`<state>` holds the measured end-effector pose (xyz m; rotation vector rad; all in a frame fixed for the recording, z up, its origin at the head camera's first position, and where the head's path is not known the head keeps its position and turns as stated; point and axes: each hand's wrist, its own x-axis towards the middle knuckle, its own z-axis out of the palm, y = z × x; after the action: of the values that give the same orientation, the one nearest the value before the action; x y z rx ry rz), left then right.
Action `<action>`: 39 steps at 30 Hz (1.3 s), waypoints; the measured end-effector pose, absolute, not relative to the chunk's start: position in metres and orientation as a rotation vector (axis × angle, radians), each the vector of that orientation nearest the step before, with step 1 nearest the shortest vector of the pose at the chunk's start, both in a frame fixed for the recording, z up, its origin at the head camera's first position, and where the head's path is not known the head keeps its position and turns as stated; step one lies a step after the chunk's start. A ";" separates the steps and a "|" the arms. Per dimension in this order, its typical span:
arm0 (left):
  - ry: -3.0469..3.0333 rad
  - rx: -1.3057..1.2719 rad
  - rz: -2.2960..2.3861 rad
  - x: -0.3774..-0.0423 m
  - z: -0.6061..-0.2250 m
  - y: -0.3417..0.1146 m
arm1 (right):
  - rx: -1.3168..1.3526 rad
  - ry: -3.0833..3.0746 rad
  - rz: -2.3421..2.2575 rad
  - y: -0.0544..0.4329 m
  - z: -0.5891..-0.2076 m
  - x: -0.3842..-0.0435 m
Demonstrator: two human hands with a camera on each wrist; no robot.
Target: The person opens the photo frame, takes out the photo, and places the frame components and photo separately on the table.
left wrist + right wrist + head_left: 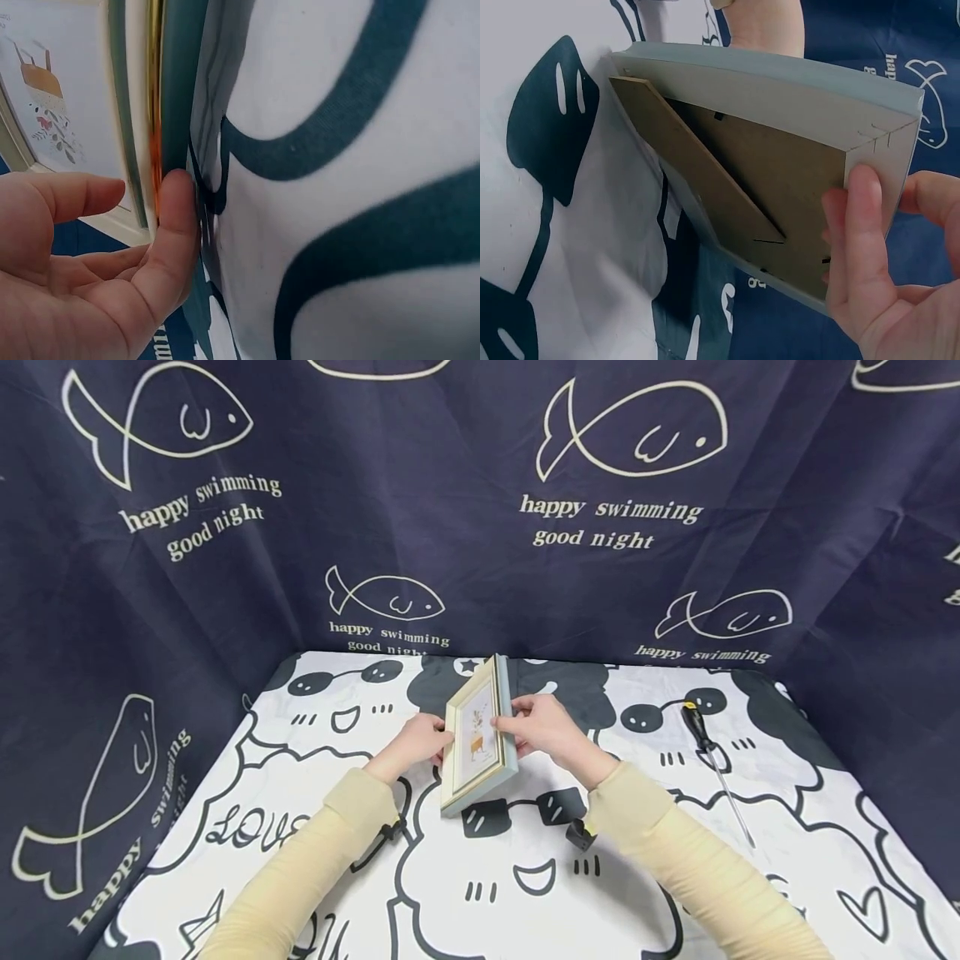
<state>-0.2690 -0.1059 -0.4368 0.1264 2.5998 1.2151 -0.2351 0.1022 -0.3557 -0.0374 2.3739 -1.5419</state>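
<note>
A picture frame (474, 737) with a pale, gold-lined border is tilted above the cloth-covered table, its picture of a chair and flowers turned to the left. My right hand (551, 727) grips its right edge, thumb on the front and fingers behind. On the opposite edge my left hand (422, 742) holds the frame, the thumb at the front. In the left wrist view, fingertips (178, 196) touch the frame's side. The right wrist view shows the brown backing board (780, 161) and a stand leg (697, 154) angled out from it.
A screwdriver (705, 739) with a black and yellow handle lies on the table at the right. The white tablecloth (525, 910) carries black cartoon drawings. Dark blue curtains (465, 510) with fish outlines hang behind and at both sides.
</note>
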 end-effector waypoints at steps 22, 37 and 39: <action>2.520 0.223 1.154 -0.269 -0.417 -0.074 | -0.181 2.661 -1.244 0.125 -0.341 -0.237; 2.721 0.363 0.966 -0.279 -0.399 -0.057 | -0.268 2.818 -1.062 0.136 -0.332 -0.235; 2.764 0.385 0.931 -0.282 -0.389 -0.053 | -0.267 2.828 -1.047 0.137 -0.330 -0.235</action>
<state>-0.2823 -0.0534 -0.3891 0.3855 2.7642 0.9311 -0.2352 0.1373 -0.3305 -0.2668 2.8279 -1.0472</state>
